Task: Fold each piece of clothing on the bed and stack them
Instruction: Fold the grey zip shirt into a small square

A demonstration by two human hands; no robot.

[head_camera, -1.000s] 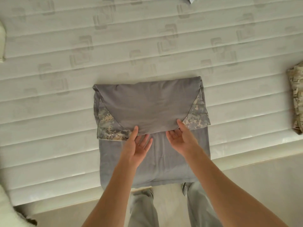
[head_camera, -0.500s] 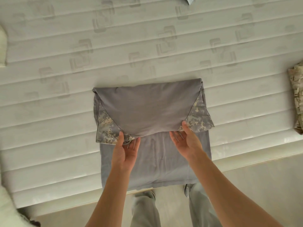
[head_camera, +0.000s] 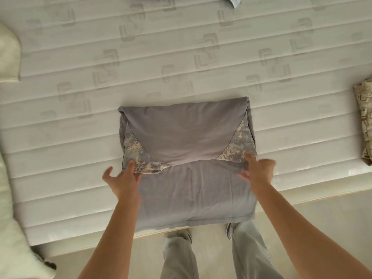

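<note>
White quilted mattress [head_camera: 181,57] fills the view, and the grey shirt with camouflage sleeves [head_camera: 187,158] lies half-folded at its near edge, hem over the side. Both hands have slid outward since a moment ago, from the middle of the folded flap to its corners. Left hand [head_camera: 122,178] pinches the left camouflage corner, thumb on top; right hand [head_camera: 259,170] pinches the right one. Another camouflage garment [head_camera: 364,119] sits far right.
</note>
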